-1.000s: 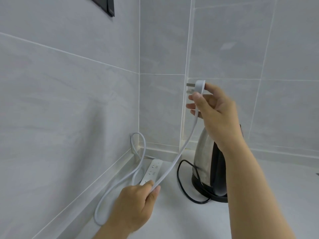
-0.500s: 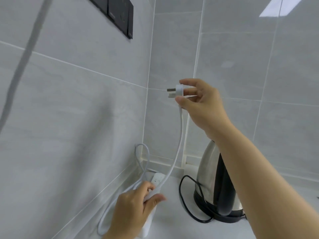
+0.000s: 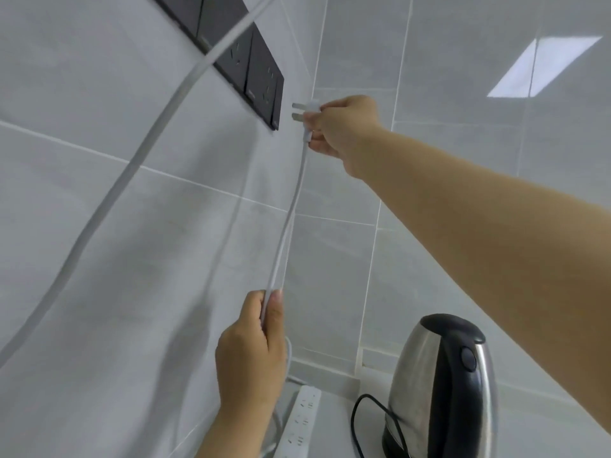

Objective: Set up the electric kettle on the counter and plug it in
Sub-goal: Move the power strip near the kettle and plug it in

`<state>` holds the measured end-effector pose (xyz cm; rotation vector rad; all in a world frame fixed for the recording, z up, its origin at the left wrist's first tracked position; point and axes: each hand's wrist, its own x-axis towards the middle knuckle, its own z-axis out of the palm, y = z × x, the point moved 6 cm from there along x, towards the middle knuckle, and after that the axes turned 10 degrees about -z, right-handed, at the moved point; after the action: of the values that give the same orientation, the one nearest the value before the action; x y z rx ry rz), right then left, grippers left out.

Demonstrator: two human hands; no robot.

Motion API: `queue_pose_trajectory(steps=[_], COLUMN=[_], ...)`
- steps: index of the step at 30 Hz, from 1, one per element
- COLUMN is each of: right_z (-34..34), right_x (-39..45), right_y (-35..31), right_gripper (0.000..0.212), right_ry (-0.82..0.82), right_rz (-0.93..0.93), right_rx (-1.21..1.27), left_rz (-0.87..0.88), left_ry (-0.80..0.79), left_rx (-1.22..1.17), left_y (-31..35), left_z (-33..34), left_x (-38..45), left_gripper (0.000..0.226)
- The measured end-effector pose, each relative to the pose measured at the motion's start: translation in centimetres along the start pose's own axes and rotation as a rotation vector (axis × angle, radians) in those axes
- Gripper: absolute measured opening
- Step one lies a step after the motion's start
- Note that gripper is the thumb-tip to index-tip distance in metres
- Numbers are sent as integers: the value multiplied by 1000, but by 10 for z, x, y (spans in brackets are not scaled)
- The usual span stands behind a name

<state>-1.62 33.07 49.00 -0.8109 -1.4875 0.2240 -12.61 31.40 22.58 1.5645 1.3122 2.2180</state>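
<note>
While the right hand [image 3: 344,127] pinches a white three-pin plug [image 3: 309,109] between thumb and fingers, its metal pins point left at a row of dark wall sockets [image 3: 254,74] set in the grey-tiled wall [image 3: 99,209]; pins near the end socket, not touching. From the plug a thin white cord [image 3: 291,213] drops straight to the left hand [image 3: 251,355], which grips it in curled fingers with the thumb laid along it. Cord taut between the two hands. Below the left hand, a white power strip [image 3: 302,421] lies on the pale counter [image 3: 337,424] against the wall. Just beside it to the right stands a stainless-steel electric kettle with black handle and lid [image 3: 439,388], upright on its base, near the corner of the wall. A black cord [image 3: 362,421] loops on the counter from the kettle's foot; where it ends cannot be seen. A thicker grey-white cable [image 3: 139,160], blurred and close to the viewer, crosses the left wall diagonally, passing in front of the sockets.
</note>
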Motion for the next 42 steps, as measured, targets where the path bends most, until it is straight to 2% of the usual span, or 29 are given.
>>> queue_pose_trajectory(steps=[4, 6, 9, 12, 25, 29, 33, 37, 40, 42], right_z=[8, 13, 19, 30, 46, 45, 51, 54, 55, 55], right_x=[21, 26, 34, 37, 43, 44, 46, 44, 46, 45], right_y=[-9, -12, -12, -12, 3, 2, -7, -8, -10, -11], right_gripper=[21, 13, 30, 31, 30, 23, 38, 25, 32, 26], right_ry=[72, 89, 88, 61, 68, 98, 122, 118, 111, 101], right_rz=[-8, -40, -68, -84, -115, -134, -191, -185, -197, -203], right_rx=[-26, -46, -55, -57, 28, 40, -52, -75, -108, -129], left_rz=[-40, -55, -77, -90, -129, -126, -115, -108, -105, -99], left_ry=[-3, 9, 38, 55, 91, 114, 142, 146, 147, 153], left_rx=[-25, -44, -66, -90, -170, -227, -258, -263, -271, -270], left_y=[12, 15, 14, 11, -1, 1, -1, 2, 1, 0], left_z=[5, 7, 6, 4, -9, -11, -12, -13, -12, -11], left_x=[28, 39, 47, 47, 49, 49, 51, 49, 48, 49], left_gripper=[43, 45, 48, 55, 44, 39, 40, 35, 35, 37])
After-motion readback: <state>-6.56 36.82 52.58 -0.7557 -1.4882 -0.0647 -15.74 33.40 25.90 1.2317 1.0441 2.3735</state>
